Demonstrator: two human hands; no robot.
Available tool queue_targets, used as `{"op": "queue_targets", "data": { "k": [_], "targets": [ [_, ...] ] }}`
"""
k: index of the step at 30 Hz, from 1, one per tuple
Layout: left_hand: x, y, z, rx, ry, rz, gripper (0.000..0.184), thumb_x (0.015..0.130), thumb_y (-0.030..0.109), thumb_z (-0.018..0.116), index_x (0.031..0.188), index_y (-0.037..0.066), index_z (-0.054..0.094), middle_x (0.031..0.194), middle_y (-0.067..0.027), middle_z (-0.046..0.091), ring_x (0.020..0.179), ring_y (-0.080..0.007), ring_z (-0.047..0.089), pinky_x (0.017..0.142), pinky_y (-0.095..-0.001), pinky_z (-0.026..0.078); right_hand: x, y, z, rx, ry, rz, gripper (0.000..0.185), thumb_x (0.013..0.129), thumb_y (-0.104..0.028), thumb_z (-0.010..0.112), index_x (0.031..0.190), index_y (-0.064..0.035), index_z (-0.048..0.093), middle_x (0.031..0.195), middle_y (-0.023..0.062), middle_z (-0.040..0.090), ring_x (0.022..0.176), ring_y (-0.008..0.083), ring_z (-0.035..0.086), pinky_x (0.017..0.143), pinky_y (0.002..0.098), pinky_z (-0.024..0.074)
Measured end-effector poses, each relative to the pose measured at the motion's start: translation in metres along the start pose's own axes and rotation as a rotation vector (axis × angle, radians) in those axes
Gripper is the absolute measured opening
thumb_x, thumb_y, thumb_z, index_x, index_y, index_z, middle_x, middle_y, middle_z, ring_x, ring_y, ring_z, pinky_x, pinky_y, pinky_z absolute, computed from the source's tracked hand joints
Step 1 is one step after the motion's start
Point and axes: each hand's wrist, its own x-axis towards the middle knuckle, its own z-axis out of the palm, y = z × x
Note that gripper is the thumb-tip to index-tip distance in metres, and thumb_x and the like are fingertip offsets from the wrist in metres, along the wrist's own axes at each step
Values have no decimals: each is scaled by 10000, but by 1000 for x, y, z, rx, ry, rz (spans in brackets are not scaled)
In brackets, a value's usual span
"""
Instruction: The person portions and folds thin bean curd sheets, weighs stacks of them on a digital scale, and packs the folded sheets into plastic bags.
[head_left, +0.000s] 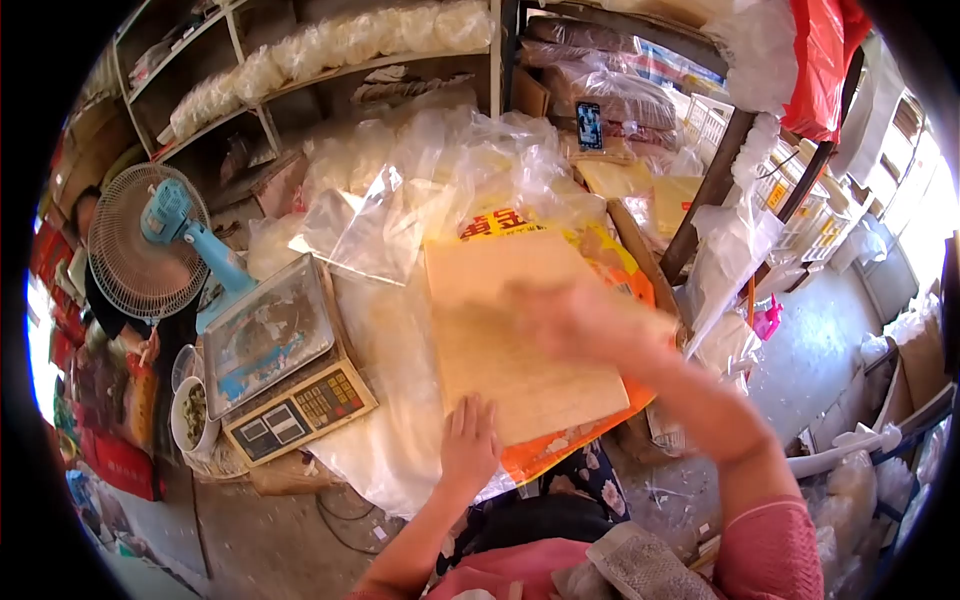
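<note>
A flat tan rectangular board or sheet (510, 390) lies in front of me on a yellow and orange printed plastic bag (605, 255). My left hand (470, 445) rests on its lower left edge with fingers stretched out. Over the upper middle of the tan surface is my right hand (565, 318), smeared by motion. Its fingers, and anything in them, cannot be made out. Clear plastic bags (375, 225) lie just beyond the sheet, to the left.
A digital scale (300, 412) with a metal pan stands at left, beside a white bowl (192, 415) and a blue fan (170, 215). A phone (589, 125) stands at the back among packed bags. Another person's hand (148, 350) shows behind the fan.
</note>
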Motion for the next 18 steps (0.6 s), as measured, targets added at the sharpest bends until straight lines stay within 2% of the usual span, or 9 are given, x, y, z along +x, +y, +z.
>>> {"op": "queue_targets", "data": {
  "k": [2, 3, 4, 5, 8, 11, 13, 14, 18],
  "targets": [
    [2, -2, 0, 37, -19, 18, 429, 765, 99, 550, 1191, 51, 525, 1241, -205, 475, 1182, -353, 418, 916, -450, 409, 40, -2, -58, 163, -193, 716, 127, 761, -122, 611, 809, -9, 578, 688, 127, 577, 576, 270, 554, 538, 379, 455],
    [6, -4, 0, 20, -50, 10, 418, 780, 105, 542, 1194, 50, 522, 1249, -200, 473, 1182, -354, 421, 917, -453, 408, 42, 13, -71, -37, -30, 498, 268, 790, -243, 668, 913, -14, 602, 701, 70, 600, 585, 201, 558, 582, 339, 475],
    [9, -5, 0, 5, -81, 4, 407, 795, 112, 534, 1196, 49, 520, 1256, -195, 471, 1182, -355, 423, 919, -456, 407, 50, 12, -88, -138, 1, 401, 299, 794, -296, 661, 854, -8, 607, 724, 102, 625, 565, 221, 566, 519, 321, 464],
    [10, -8, -1, -13, -119, -1, 397, 809, 119, 526, 1199, 49, 517, 1264, -190, 468, 1183, -356, 426, 920, -460, 406, 54, -2, -96, -218, -39, 404, 265, 789, -243, 638, 917, -17, 582, 703, 105, 617, 573, 237, 579, 520, 335, 466],
    [58, -32, -21, -1059, -405, -576, 332, 865, 186, 473, 1163, 48, 524, 1167, -207, 535, 1029, -324, 550, 852, -455, 445, 35, -49, -98, -424, -299, 318, 338, 769, -114, 566, 1093, -40, 502, 686, 105, 605, 590, 256, 609, 527, 357, 484],
    [106, -28, -76, -2336, -157, -826, 298, 885, 213, 461, 1111, 38, 543, 1042, -163, 594, 947, -279, 598, 801, -405, 487, 0, -90, -64, -283, -419, 185, 423, 715, -64, 530, 1132, -29, 469, 824, 92, 614, 596, 217, 612, 527, 318, 508],
    [111, -45, -57, -2190, -156, -938, 271, 839, 169, 499, 1042, 0, 560, 936, -131, 616, 910, -255, 608, 778, -354, 502, -19, -104, -46, -157, -497, 80, 413, 703, -58, 535, 1109, -3, 476, 985, 116, 602, 688, 221, 628, 537, 297, 513],
    [106, -51, -52, -1894, -257, -1043, 265, 785, 117, 536, 986, -54, 565, 904, -132, 619, 863, -236, 613, 755, -328, 505, -25, -108, -40, -189, -482, 48, 412, 702, -68, 540, 1104, 0, 482, 1012, 122, 595, 734, 226, 628, 549, 293, 517],
    [93, -55, -69, -1904, -166, -934, 272, 741, 86, 571, 951, -86, 562, 922, -152, 618, 796, -236, 619, 727, -321, 510, -33, -119, -29, -276, -425, -52, 430, 700, -108, 558, 1115, -8, 504, 1113, 135, 565, 941, 247, 602, 676, 314, 523]
  ]
}}
